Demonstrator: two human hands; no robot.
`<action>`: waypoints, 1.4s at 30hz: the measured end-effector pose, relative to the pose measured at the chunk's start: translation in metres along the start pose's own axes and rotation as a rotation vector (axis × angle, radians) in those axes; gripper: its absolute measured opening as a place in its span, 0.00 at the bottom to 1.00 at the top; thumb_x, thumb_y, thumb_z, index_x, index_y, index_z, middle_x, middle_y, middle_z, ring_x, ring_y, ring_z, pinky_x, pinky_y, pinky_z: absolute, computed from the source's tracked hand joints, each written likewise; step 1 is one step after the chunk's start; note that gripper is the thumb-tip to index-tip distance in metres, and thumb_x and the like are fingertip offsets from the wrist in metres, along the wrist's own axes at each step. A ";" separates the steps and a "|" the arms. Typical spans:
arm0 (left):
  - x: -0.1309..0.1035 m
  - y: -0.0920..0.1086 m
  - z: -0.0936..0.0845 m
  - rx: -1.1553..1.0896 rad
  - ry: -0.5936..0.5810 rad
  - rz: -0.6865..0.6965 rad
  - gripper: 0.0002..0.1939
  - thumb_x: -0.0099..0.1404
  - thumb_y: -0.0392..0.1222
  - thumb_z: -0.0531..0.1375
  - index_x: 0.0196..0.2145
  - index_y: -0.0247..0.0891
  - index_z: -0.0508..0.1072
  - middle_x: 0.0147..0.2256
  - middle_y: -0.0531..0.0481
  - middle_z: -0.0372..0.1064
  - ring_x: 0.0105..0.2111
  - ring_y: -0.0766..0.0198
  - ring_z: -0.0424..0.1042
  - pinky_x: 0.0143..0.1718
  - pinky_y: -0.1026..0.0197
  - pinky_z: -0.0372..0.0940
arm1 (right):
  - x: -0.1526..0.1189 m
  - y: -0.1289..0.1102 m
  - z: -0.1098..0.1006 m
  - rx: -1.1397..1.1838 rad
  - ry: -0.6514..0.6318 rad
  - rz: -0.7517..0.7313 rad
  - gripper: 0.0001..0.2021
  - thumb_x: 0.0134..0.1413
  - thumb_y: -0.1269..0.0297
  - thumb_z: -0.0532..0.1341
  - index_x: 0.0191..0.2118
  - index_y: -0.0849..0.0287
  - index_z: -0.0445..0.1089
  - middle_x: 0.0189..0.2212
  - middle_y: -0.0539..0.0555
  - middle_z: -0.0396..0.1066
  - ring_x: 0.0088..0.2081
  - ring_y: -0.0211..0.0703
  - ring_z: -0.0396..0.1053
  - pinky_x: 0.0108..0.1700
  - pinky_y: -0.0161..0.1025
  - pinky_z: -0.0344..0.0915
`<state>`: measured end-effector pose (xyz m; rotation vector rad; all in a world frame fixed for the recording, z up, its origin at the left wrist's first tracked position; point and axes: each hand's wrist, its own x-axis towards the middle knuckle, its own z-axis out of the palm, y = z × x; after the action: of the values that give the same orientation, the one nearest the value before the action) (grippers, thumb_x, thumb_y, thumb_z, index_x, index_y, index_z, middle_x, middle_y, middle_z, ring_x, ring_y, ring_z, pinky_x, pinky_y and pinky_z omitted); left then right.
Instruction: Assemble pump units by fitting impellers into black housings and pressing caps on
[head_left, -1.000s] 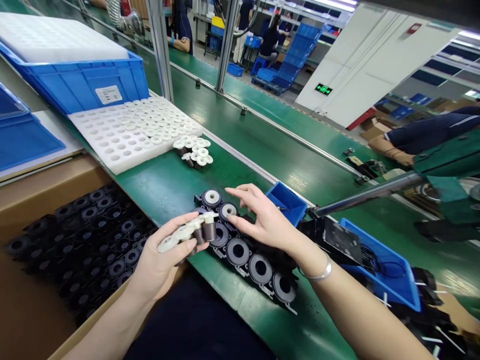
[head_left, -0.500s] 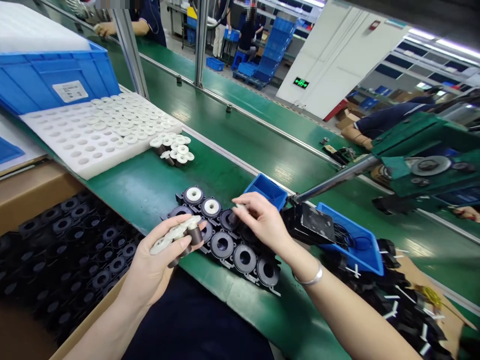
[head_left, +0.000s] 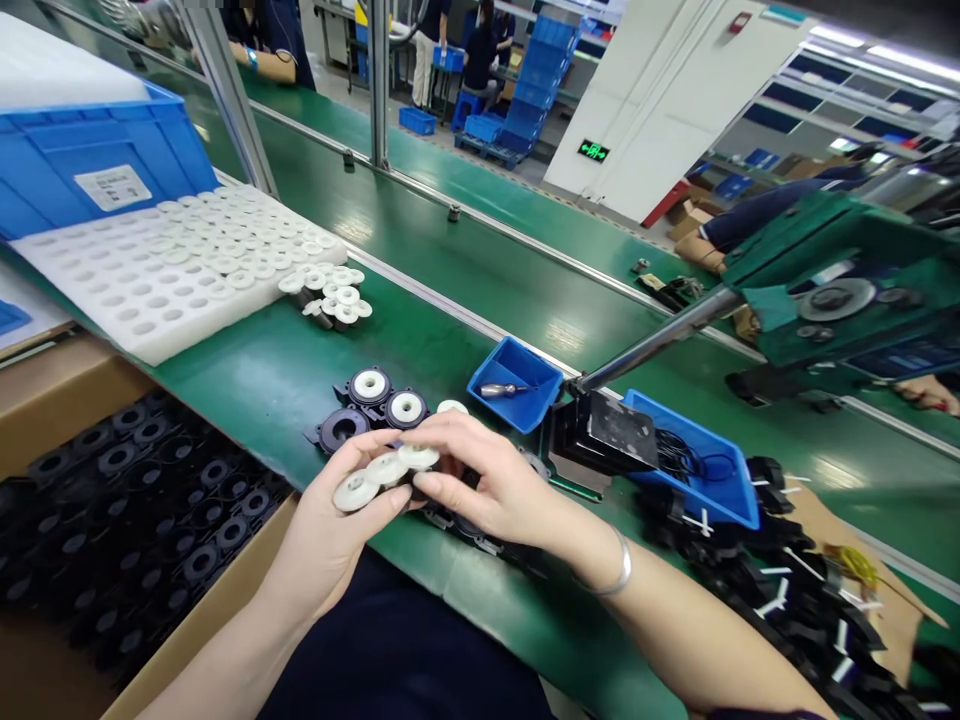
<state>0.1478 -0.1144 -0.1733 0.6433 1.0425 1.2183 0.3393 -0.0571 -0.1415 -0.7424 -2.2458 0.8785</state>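
My left hand (head_left: 319, 520) is wrapped round a small row of white-flanged spools (head_left: 385, 468); their dark cylindrical bodies point down and are mostly hidden now. Thumb and fingers of my right hand (head_left: 502, 485) close on the spool at the right end of that row. Beneath both hands lies a group of black round housings (head_left: 343, 430), largely covered by my fingers. White rings (head_left: 370, 384) sit in two housings at the back. Another white flange (head_left: 452, 407) shows just behind my right knuckles.
Several more spools (head_left: 341, 297) stand beside a white foam tray (head_left: 142, 335) at left. A small blue bin (head_left: 525, 410) holds a screwdriver (head_left: 502, 390). A carton (head_left: 202, 600) of black housings is at lower left. A green machine (head_left: 817, 270) stands at right.
My right hand has moved left and down from the housings to the spools in my left hand. A white flange now shows in the third back-row housing. The view has shifted slightly.
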 end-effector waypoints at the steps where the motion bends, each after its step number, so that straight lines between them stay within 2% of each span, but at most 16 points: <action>1: 0.000 -0.002 0.000 0.020 -0.014 0.000 0.26 0.54 0.40 0.73 0.50 0.42 0.74 0.42 0.49 0.75 0.41 0.62 0.74 0.42 0.64 0.73 | -0.002 0.000 0.001 -0.002 0.038 -0.009 0.17 0.66 0.61 0.60 0.57 0.57 0.67 0.46 0.57 0.72 0.43 0.40 0.71 0.48 0.41 0.72; 5: 0.003 -0.006 -0.004 0.036 -0.009 -0.002 0.27 0.54 0.40 0.73 0.51 0.41 0.73 0.42 0.49 0.75 0.41 0.63 0.74 0.43 0.65 0.72 | -0.009 0.015 -0.005 -0.220 0.306 0.040 0.16 0.68 0.69 0.54 0.58 0.57 0.67 0.53 0.60 0.71 0.55 0.46 0.69 0.58 0.50 0.67; 7: 0.004 -0.007 -0.005 -0.011 0.026 -0.009 0.26 0.54 0.41 0.73 0.50 0.41 0.73 0.43 0.47 0.76 0.42 0.60 0.75 0.45 0.60 0.73 | -0.012 0.027 -0.008 -0.316 0.270 0.032 0.17 0.67 0.72 0.52 0.57 0.57 0.68 0.56 0.60 0.71 0.58 0.47 0.67 0.61 0.54 0.65; 10: 0.005 -0.006 -0.006 -0.044 0.082 -0.004 0.23 0.55 0.41 0.72 0.48 0.40 0.73 0.46 0.46 0.76 0.42 0.58 0.77 0.45 0.55 0.74 | -0.015 0.039 -0.006 -0.289 0.159 -0.010 0.16 0.65 0.74 0.51 0.53 0.57 0.71 0.51 0.58 0.75 0.54 0.45 0.71 0.59 0.52 0.67; 15: 0.003 -0.009 -0.003 -0.016 0.112 0.025 0.24 0.54 0.41 0.73 0.48 0.41 0.74 0.44 0.47 0.78 0.42 0.59 0.77 0.45 0.58 0.74 | -0.018 0.028 -0.008 -0.210 0.324 0.031 0.13 0.66 0.71 0.53 0.51 0.57 0.70 0.48 0.58 0.75 0.51 0.45 0.71 0.57 0.50 0.68; 16: 0.002 -0.010 -0.002 0.005 0.104 0.039 0.24 0.54 0.41 0.73 0.48 0.41 0.74 0.43 0.48 0.77 0.42 0.60 0.77 0.45 0.60 0.73 | -0.019 0.022 -0.009 -0.165 0.308 0.050 0.13 0.66 0.68 0.56 0.53 0.57 0.69 0.47 0.58 0.74 0.49 0.44 0.71 0.55 0.48 0.69; 20: -0.004 -0.015 0.008 0.202 0.001 0.105 0.22 0.54 0.41 0.74 0.47 0.42 0.77 0.43 0.50 0.76 0.42 0.62 0.75 0.44 0.67 0.71 | -0.026 0.002 -0.006 -0.037 0.039 0.027 0.20 0.60 0.58 0.65 0.56 0.58 0.68 0.40 0.55 0.73 0.37 0.39 0.70 0.41 0.37 0.70; 22: -0.007 -0.016 0.013 0.258 -0.045 0.105 0.20 0.54 0.42 0.73 0.45 0.42 0.77 0.42 0.50 0.76 0.40 0.63 0.76 0.42 0.68 0.71 | -0.030 -0.001 -0.004 -0.059 0.032 0.025 0.17 0.60 0.57 0.65 0.51 0.59 0.72 0.35 0.54 0.74 0.35 0.38 0.69 0.38 0.35 0.69; 25: -0.007 -0.014 0.018 0.186 -0.052 0.042 0.19 0.56 0.45 0.72 0.44 0.40 0.75 0.39 0.49 0.77 0.39 0.60 0.78 0.40 0.62 0.75 | -0.035 0.005 -0.006 0.019 0.192 0.148 0.14 0.64 0.55 0.62 0.49 0.58 0.73 0.37 0.55 0.75 0.35 0.38 0.71 0.39 0.36 0.70; 27: -0.004 -0.011 0.017 0.123 -0.001 0.018 0.21 0.56 0.45 0.72 0.45 0.39 0.74 0.39 0.46 0.78 0.42 0.53 0.79 0.38 0.58 0.77 | -0.038 0.017 -0.012 0.089 0.365 0.299 0.15 0.66 0.54 0.58 0.50 0.57 0.72 0.39 0.55 0.76 0.36 0.37 0.73 0.40 0.36 0.71; 29: -0.001 -0.009 0.015 0.087 0.060 0.023 0.22 0.56 0.45 0.72 0.46 0.39 0.73 0.40 0.44 0.79 0.47 0.48 0.78 0.38 0.55 0.78 | -0.042 0.033 -0.018 0.061 0.444 0.417 0.16 0.66 0.52 0.57 0.50 0.57 0.72 0.40 0.55 0.76 0.37 0.38 0.73 0.41 0.37 0.71; 32: -0.001 -0.007 0.012 0.031 0.076 0.018 0.20 0.58 0.45 0.70 0.47 0.40 0.72 0.43 0.44 0.78 0.52 0.46 0.76 0.45 0.51 0.77 | -0.048 0.052 -0.020 -0.155 0.328 0.427 0.16 0.63 0.53 0.61 0.48 0.58 0.74 0.40 0.55 0.77 0.38 0.40 0.72 0.43 0.40 0.71; 35: -0.006 -0.004 0.015 -0.014 0.031 -0.029 0.17 0.62 0.44 0.68 0.47 0.40 0.73 0.45 0.45 0.78 0.54 0.45 0.74 0.51 0.47 0.74 | -0.054 0.059 -0.019 -0.394 0.211 0.256 0.16 0.65 0.54 0.60 0.51 0.60 0.72 0.38 0.57 0.75 0.39 0.44 0.71 0.46 0.44 0.69; 38: -0.010 -0.001 0.021 -0.014 0.003 -0.062 0.18 0.62 0.43 0.67 0.48 0.41 0.72 0.45 0.44 0.78 0.56 0.44 0.73 0.55 0.44 0.71 | -0.058 0.052 -0.023 -0.540 0.072 0.092 0.20 0.64 0.52 0.60 0.55 0.59 0.69 0.45 0.61 0.73 0.47 0.50 0.69 0.52 0.50 0.68; 40: -0.011 -0.001 0.025 -0.002 -0.014 -0.067 0.19 0.62 0.44 0.67 0.49 0.41 0.72 0.46 0.43 0.78 0.56 0.43 0.72 0.56 0.43 0.70 | -0.058 0.042 -0.027 -0.524 0.085 0.074 0.22 0.63 0.53 0.61 0.58 0.58 0.67 0.51 0.63 0.69 0.53 0.53 0.67 0.55 0.53 0.66; 42: -0.011 -0.005 0.027 0.014 -0.053 -0.074 0.21 0.62 0.43 0.68 0.52 0.41 0.70 0.48 0.42 0.77 0.55 0.44 0.73 0.55 0.44 0.71 | -0.057 0.028 -0.029 -0.391 0.148 0.097 0.24 0.63 0.56 0.62 0.61 0.57 0.63 0.54 0.62 0.66 0.54 0.51 0.66 0.57 0.51 0.67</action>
<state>0.1741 -0.1232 -0.1628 0.6394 1.0222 1.1251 0.4045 -0.0664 -0.1639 -1.0628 -2.2874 0.4098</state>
